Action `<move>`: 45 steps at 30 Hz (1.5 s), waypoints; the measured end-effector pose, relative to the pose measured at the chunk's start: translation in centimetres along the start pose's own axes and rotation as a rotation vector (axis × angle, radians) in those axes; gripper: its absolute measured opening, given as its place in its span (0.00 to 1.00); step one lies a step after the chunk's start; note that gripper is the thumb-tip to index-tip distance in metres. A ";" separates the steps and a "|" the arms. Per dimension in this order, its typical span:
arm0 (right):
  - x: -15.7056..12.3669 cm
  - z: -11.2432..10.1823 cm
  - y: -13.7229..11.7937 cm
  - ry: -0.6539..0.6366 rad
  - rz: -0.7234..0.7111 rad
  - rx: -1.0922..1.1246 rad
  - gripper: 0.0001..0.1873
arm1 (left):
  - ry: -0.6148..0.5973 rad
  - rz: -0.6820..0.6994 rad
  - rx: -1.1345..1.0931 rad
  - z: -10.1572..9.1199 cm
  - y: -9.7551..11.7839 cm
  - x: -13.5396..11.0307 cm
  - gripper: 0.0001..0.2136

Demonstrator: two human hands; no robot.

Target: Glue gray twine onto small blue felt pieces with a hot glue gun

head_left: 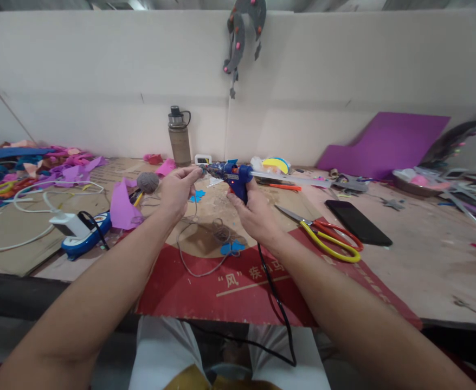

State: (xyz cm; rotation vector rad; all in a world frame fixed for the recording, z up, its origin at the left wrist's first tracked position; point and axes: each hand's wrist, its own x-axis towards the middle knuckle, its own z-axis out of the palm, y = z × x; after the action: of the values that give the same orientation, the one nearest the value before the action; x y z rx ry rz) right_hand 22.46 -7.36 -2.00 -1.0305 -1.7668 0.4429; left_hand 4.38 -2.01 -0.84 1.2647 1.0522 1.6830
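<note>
My right hand (258, 214) is wrapped round the handle of a blue hot glue gun (238, 176), with a long clear glue stick (290, 177) out of its back end. The nozzle points left, close to the fingertips of my left hand (177, 189). Those fingers are pinched on something small and dark, too small to name. Below them lies a blue cutout (198, 195), partly behind the hand. Grey yarn (197, 275) loops down over the red-printed cardboard (173, 298) to a second blue cutout (232, 248). A black cord (272, 287) hangs from the gun.
Scissors (323, 238) with red and yellow handles and a black phone (358, 222) lie to the right. A bottle (179, 138) and a yarn ball (147, 182) stand behind my left hand. Felt scraps (67, 173), a power strip (87, 238) and a purple sheet (388, 143) surround the work.
</note>
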 end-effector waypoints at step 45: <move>1.8 -0.6 3.6 0.007 0.469 0.325 0.06 | 0.025 0.060 0.060 -0.6 -0.2 0.5 0.07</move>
State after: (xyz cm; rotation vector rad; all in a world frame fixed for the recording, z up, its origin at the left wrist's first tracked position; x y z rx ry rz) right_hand 24.33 -3.98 -3.21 -1.2002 -1.3768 0.9810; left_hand 3.71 -1.55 -0.98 1.3286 1.0973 1.7276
